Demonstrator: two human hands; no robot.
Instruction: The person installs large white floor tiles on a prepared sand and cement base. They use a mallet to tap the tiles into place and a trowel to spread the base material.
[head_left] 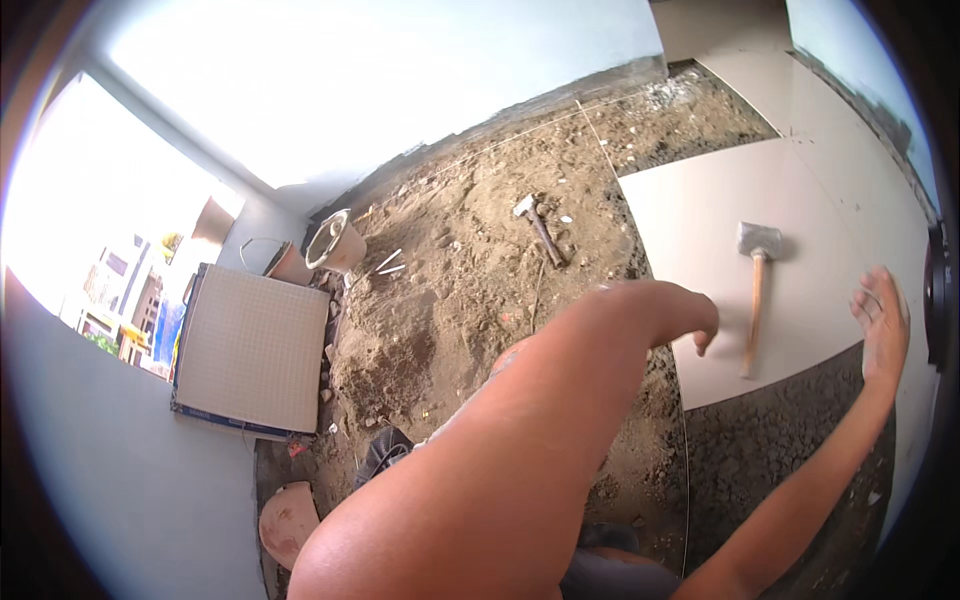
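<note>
My left hand (703, 322) hangs over the left edge of a large beige floor tile (690, 215). Its fingers point down, loosely apart and partly hidden behind the wrist, and I see nothing in them. Over at the tile's right side, my right hand (882, 325) is raised with the fingers spread, holding nothing. Between both hands a mallet (756, 300) with a grey head and wooden handle lies on the tile, touched by neither. Dark, crumbly mortar (775, 455) borders the tile's near edge.
A hammer (541, 232) lies on the uneven soil (480, 270). At the left, a stack of tiles (255, 345) leans by the wall, near two buckets (338, 243). A taut string (686, 480) runs beside the mortar. A pinkish rounded piece (288, 522) lies lower left.
</note>
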